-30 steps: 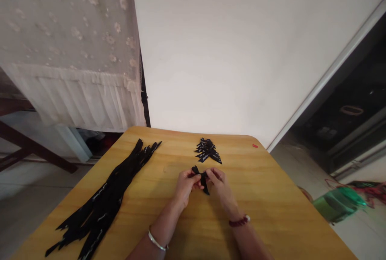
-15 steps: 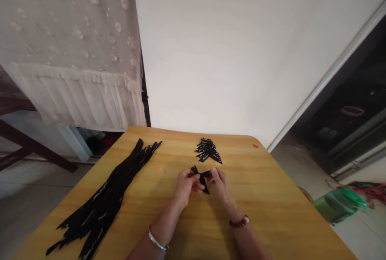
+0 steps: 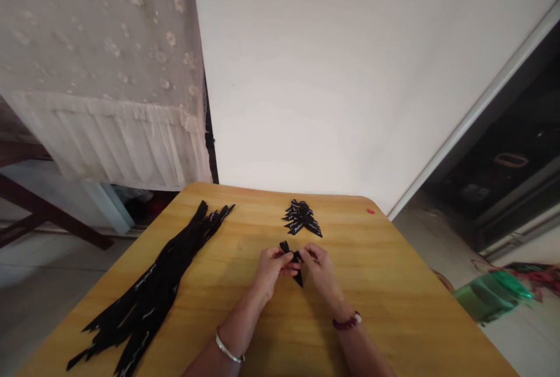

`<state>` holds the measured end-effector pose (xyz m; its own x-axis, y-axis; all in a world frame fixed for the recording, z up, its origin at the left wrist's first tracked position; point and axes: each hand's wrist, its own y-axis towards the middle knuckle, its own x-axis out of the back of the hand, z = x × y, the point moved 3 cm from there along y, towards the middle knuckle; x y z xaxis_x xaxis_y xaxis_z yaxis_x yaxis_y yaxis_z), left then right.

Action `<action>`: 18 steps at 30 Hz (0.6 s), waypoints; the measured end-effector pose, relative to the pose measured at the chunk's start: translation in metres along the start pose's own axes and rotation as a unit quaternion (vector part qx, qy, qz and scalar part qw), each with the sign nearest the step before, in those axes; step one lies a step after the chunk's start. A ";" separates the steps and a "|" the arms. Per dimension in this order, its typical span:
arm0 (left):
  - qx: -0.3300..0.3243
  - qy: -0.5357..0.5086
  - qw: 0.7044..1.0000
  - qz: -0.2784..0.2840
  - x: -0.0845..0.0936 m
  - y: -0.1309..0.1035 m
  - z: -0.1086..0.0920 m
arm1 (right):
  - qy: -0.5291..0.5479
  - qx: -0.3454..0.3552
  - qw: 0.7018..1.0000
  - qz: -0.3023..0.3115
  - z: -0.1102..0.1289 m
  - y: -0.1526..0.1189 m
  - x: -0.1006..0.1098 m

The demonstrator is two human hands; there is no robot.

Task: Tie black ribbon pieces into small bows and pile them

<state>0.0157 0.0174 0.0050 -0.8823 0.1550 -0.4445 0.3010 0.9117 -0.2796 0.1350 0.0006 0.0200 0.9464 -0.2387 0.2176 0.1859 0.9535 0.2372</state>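
Note:
Between both hands, above the wooden table (image 3: 371, 283), is a black ribbon piece (image 3: 298, 278) with one end pointing up and one hanging down. My left hand (image 3: 272, 267), with a silver bangle on the wrist, pinches it from the left. The fingers of my right hand (image 3: 319, 266), above a dark red bracelet, are closed on its right side. Fingers cover much of its middle. Beyond the hands lies a small pile of black ribbon bows (image 3: 301, 217) with white lettering. A long bundle of black ribbon strips (image 3: 161, 275) stretches along the table's left side.
A small red object (image 3: 370, 211) lies near the back right corner of the table. Behind the table stands a white panel (image 3: 306, 73), with a lace curtain (image 3: 114, 73) to its left. A green translucent container (image 3: 492, 295) is beyond the right edge.
My right hand has moved slightly left, closer to my left hand. The ribbon between them looks more bunched, and its lower tail hangs slightly lower.

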 end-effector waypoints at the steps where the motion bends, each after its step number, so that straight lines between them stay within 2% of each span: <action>1: 0.000 0.003 1.000 -0.002 0.000 0.000 0.000 | -0.002 0.002 1.000 0.000 0.000 0.000 0.000; 7: 0.001 0.029 1.000 0.007 -0.001 -0.001 0.001 | -0.015 0.011 1.000 0.004 -0.006 0.000 -0.001; 14: -0.002 0.036 0.999 0.002 -0.004 -0.002 0.000 | -0.109 0.035 0.993 -0.015 -0.008 0.001 0.000; 18: 0.007 0.028 1.000 -0.003 -0.003 -0.002 -0.001 | -0.011 -0.003 1.000 0.003 -0.010 0.002 -0.002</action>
<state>0.0178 0.0150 0.0076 -0.9031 0.1710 -0.3938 0.3001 0.9074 -0.2942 0.1360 0.0049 0.0109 0.9416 -0.2364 0.2400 0.1813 0.9560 0.2306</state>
